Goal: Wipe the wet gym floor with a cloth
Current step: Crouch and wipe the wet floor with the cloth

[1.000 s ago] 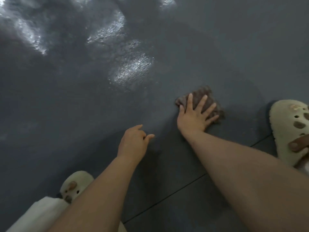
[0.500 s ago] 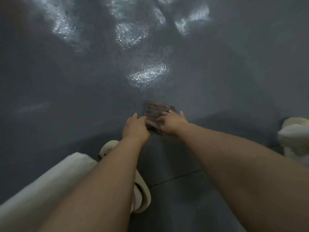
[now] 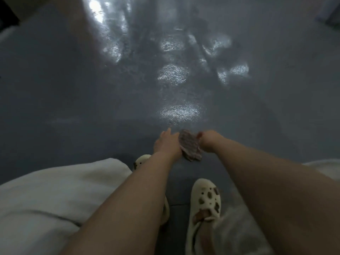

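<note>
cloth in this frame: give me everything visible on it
The cloth is small, brownish-grey, with a ribbed or waffle-like weave; it looks soft and crumpled rather than spread flat. It sits between the two hands, apparently lifted off the grey floor, its lower edge drooping. The right hand grips its upper right corner; the left hand touches its left edge, fingers fairly straight. Whether it is wet cannot be told. Shiny wet patches lie beyond it.

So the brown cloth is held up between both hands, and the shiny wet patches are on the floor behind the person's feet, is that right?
Not quite. The head view shows the wet patches ahead of the hands, not behind the feet. The cloth is indeed between the left hand and right hand.
</note>
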The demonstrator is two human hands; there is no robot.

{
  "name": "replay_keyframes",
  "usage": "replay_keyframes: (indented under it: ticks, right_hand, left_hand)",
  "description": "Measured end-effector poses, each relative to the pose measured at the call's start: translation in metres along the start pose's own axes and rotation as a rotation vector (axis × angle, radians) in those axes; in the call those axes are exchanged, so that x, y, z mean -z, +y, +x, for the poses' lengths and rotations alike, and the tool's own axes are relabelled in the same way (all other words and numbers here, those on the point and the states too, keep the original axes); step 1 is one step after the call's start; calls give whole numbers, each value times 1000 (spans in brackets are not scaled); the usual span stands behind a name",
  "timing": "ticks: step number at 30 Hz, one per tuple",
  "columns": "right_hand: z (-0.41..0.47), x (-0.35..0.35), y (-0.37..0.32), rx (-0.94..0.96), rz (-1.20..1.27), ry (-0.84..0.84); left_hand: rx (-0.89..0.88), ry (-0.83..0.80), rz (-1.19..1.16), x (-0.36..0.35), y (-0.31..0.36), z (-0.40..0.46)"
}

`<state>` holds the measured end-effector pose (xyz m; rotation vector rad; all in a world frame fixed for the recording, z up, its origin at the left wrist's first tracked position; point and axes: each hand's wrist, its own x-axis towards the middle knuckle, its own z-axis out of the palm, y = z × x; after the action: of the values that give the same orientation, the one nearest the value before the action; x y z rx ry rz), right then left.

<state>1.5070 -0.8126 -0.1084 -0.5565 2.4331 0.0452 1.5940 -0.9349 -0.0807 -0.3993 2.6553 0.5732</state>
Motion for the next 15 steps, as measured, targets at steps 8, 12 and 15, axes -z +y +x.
replay_keyframes:
  ticks: [8,12,15]
  right_hand:
    - [13,77,42,184,-154,-66]
    - [8,70,55,234,-126,-161]
    - [27,48,70,206,-63,-111]
  left_hand:
    - [-11,-3,12,-8,28,26]
    - [-46,-11,46,-19,28,55]
    - [-75,-34,58,-40,19,75]
